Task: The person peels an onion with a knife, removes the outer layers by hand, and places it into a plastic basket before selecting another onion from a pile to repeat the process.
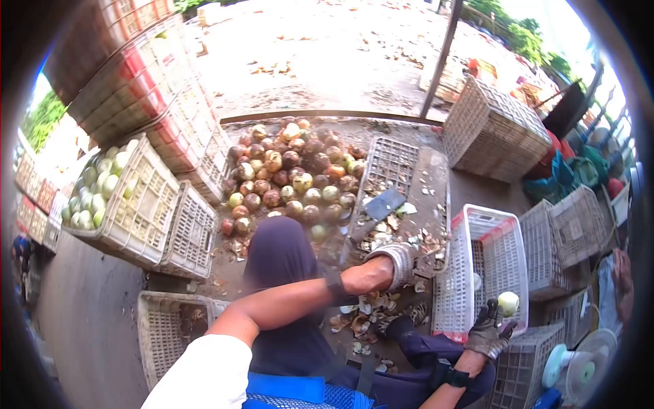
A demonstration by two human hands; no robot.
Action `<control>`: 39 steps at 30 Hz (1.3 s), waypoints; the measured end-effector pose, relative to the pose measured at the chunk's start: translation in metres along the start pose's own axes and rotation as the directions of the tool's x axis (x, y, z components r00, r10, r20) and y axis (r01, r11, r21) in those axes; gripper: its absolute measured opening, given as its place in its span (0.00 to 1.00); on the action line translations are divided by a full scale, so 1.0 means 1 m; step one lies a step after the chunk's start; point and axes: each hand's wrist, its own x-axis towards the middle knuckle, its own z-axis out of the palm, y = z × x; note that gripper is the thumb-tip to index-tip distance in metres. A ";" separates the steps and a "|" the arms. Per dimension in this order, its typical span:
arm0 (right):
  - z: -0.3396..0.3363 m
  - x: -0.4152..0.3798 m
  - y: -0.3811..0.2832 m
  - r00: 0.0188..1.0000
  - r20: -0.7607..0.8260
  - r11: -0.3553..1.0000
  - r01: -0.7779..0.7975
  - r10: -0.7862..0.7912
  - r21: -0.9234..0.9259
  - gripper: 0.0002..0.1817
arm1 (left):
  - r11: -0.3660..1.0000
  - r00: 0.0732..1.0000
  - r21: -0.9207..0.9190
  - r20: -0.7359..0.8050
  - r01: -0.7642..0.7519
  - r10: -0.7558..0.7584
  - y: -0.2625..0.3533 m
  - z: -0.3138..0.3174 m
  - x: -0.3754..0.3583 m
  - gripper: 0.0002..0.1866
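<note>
My left hand (400, 264), in a grey-white striped glove, is low over the near end of a scrap-covered crate (394, 163); its fingers are hidden. A cleaver (385, 204) lies on that crate with its dark handle slanting toward my knee. My right hand (488, 332), in a dark-palmed glove, has its fingers apart at the near right corner of a white plastic crate (446, 293). Just beyond those fingertips is a pale, peeled round fruit (508, 303), over the crate's edge in this view. Another pale fruit (477, 281) shows through inside the crate.
A heap of round brown and greenish fruits (289, 163) lies ahead of my knee. Peel scraps (368, 315) litter the ground between my legs. Stacked crates (146, 88) rise at the left, with a crate of pale fruits (102, 180) beside them. A fan (579, 368) stands lower right.
</note>
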 end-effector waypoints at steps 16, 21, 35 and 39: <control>0.018 -0.024 0.101 0.962 -0.229 0.793 -0.257 0.152 -0.552 0.13 | 0.565 0.595 -0.754 -0.296 0.334 -0.747 -0.261 -0.160 -0.140 0.04; 0.065 -0.028 0.131 0.920 -0.349 0.549 -0.387 0.179 -0.740 0.25 | 0.752 0.706 -0.325 -0.270 0.573 -0.655 -0.429 0.006 -0.090 0.14; 0.086 0.005 0.185 0.821 -0.499 0.319 -0.569 0.278 -0.758 0.25 | 0.697 0.686 0.057 -0.252 0.714 -0.682 -0.430 0.033 0.093 0.18; 0.060 0.001 0.176 0.815 -0.500 0.337 -0.578 0.294 -0.744 0.27 | 0.667 0.654 0.006 -0.203 0.745 -0.729 -0.438 0.046 0.100 0.19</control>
